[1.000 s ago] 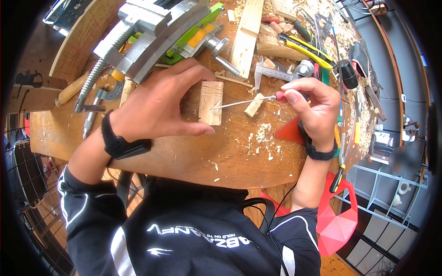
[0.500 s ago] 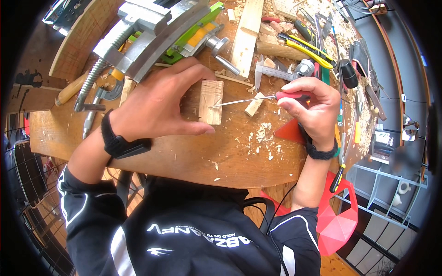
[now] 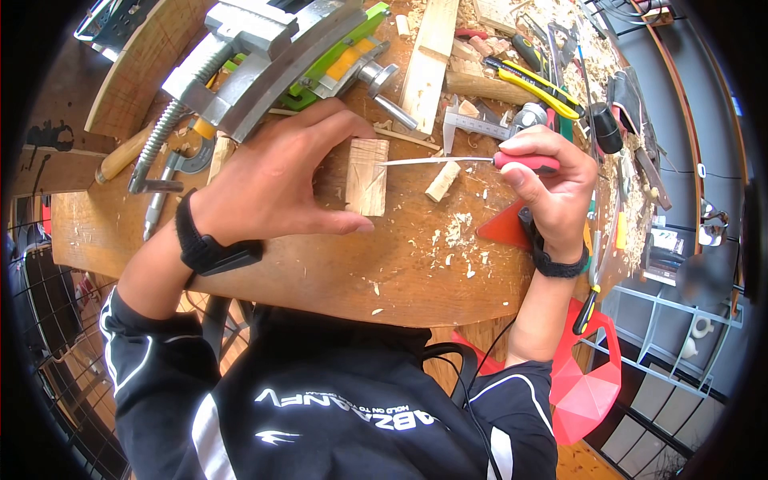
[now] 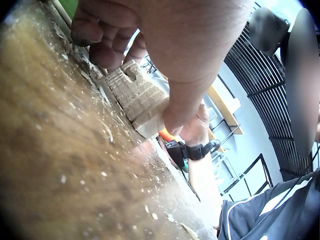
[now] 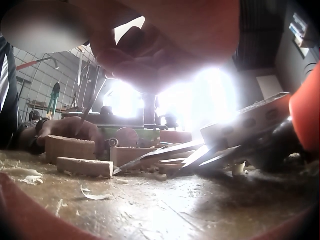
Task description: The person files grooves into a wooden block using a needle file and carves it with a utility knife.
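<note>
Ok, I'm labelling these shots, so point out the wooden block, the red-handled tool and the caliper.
Wooden block (image 3: 366,181), head view: on its upper face.
Red-handled tool (image 3: 530,163), head view: on the red handle.
Caliper (image 3: 480,127), head view: on its graduated beam.

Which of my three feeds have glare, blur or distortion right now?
Head: fisheye bowing and black corners, wooden block clear; left wrist: tabletop soft in the foreground; right wrist: blown-out patches below the right hand, with glare on the tabletop.

A scored wooden block (image 3: 367,182) sits on the tabletop (image 3: 320,280), a slim red-handled tool (image 3: 512,160) slanting down toward its top.
</note>
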A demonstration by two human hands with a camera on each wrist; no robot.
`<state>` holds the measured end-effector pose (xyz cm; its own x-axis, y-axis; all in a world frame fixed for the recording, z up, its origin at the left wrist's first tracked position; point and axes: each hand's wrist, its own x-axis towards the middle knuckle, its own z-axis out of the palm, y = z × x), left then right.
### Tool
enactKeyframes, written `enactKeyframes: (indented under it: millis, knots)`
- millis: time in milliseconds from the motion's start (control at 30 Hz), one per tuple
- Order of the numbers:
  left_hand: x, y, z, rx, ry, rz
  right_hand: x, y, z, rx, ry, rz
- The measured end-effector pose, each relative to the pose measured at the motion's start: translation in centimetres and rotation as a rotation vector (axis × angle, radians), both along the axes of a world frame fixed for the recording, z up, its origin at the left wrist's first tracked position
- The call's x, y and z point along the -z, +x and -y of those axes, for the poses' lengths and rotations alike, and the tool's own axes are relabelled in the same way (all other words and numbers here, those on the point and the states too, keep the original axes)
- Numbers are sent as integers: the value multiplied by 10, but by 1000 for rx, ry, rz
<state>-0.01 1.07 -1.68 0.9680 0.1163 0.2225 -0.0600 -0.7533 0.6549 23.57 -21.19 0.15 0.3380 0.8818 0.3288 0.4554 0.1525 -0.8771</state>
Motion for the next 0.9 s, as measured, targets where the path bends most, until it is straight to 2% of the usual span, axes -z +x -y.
enactKeyframes:
  millis: [900]
  knots:
    - [-1,-1,0,-4,0,-13,0,-3,0,43,-73,-34]
